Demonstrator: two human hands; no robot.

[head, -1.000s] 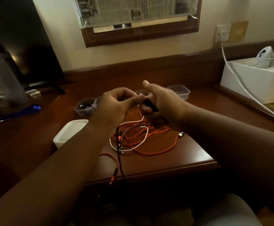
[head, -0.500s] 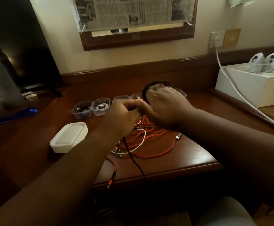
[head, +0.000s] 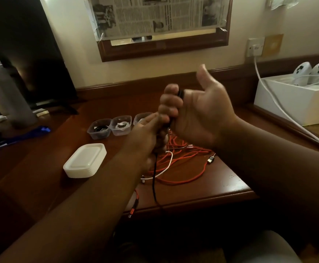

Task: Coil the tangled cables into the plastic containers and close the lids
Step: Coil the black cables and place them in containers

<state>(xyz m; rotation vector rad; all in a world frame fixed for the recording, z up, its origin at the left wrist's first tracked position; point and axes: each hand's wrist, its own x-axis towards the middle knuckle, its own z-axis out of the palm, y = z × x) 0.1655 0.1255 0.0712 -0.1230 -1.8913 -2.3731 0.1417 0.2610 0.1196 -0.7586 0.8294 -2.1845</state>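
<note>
Black cable (head: 155, 179) gripped by both hands above orange cables (head: 183, 158), lid stack (head: 85, 160) beside

The wooden desk (head: 221, 188) carries tangled orange cables (head: 183, 164), clear containers (head: 121, 125) and stacked lids (head: 85, 160).

Desk (head: 221, 188): dark wood, glossy. Containers (head: 121, 125): clear plastic, smooth. Lid stack (head: 85, 160) at 9 o'clock of cables: white plastic, matt. Orange cables (head: 185, 179): matt sheath. Newspaper (head: 154, 14): paper, under glossy film.
</note>
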